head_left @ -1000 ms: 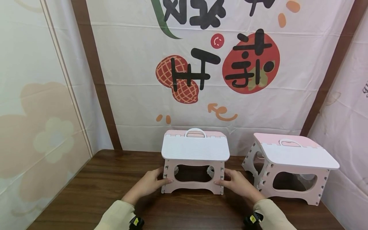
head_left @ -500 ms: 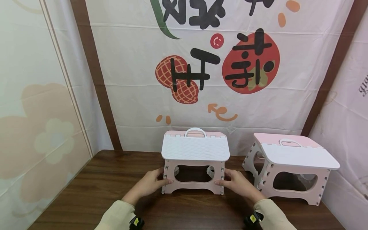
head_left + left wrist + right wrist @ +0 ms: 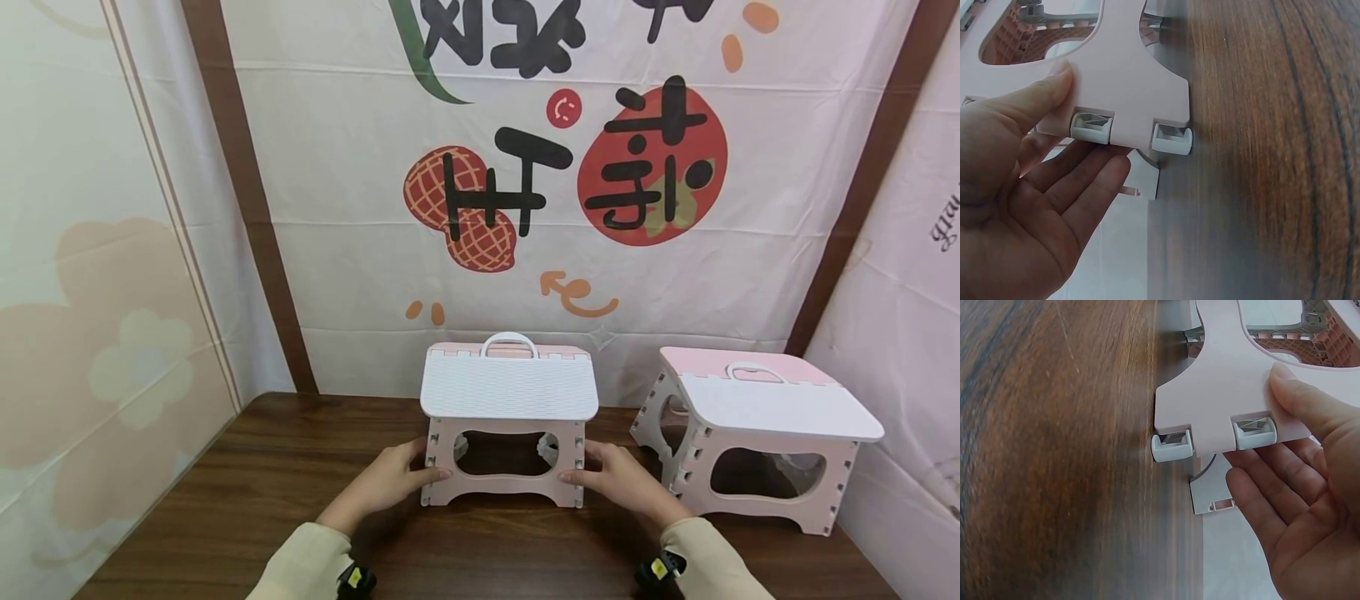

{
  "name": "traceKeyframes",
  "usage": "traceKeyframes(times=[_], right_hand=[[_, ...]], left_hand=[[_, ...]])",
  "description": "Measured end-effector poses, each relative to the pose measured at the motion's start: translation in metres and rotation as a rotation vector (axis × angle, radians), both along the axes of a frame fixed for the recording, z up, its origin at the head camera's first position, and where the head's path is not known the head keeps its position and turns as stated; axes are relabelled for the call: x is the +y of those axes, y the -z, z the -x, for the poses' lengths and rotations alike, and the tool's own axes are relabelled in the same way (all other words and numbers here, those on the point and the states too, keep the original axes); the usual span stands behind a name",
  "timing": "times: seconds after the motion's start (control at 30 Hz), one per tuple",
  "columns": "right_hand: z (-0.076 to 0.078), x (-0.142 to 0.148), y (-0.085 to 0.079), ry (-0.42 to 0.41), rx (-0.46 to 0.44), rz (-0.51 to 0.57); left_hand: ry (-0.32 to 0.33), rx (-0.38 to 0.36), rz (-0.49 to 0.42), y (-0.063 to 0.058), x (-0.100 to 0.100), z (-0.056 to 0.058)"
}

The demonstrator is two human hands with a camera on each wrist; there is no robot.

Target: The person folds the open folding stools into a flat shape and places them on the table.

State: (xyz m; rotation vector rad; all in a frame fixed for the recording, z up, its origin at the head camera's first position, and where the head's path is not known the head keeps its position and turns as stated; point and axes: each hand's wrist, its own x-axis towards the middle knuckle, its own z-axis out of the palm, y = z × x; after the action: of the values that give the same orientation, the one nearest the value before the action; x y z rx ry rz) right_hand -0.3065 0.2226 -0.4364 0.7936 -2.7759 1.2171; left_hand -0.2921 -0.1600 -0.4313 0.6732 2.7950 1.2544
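A pink and white folding step stool (image 3: pixel 510 387) stands unfolded on the wooden table, its white loop handle (image 3: pixel 510 338) raised at the top. My left hand (image 3: pixel 393 479) grips the left edge of its front leg panel, the thumb on the front face and the fingers behind. On the opposite edge my right hand (image 3: pixel 618 479) holds the same panel in the same way. Both wrist views show the thumbs pressed on the pink panel (image 3: pixel 1129 81), close to its white hinge clips (image 3: pixel 1255 432). The panel's feet are right at the tabletop.
Another pink and white folding stool (image 3: pixel 780 404) stands unfolded at the right of the brown wooden table (image 3: pixel 300 475), turned at an angle. Close behind the table hangs a white printed cloth (image 3: pixel 345 275). More cloth panels border the left and right sides.
The view has shifted very slightly. Both hands keep their hold on the middle stool, and neither stool has visibly moved.
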Motion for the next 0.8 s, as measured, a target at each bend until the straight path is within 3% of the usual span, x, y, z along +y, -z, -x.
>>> traceKeyframes(times=[0.8], right_hand=[[0.0023, 0.0019, 0.0014, -0.019, -0.008, 0.0]], left_hand=[[0.046, 0.0, -0.003, -0.0016, -0.0008, 0.0026]])
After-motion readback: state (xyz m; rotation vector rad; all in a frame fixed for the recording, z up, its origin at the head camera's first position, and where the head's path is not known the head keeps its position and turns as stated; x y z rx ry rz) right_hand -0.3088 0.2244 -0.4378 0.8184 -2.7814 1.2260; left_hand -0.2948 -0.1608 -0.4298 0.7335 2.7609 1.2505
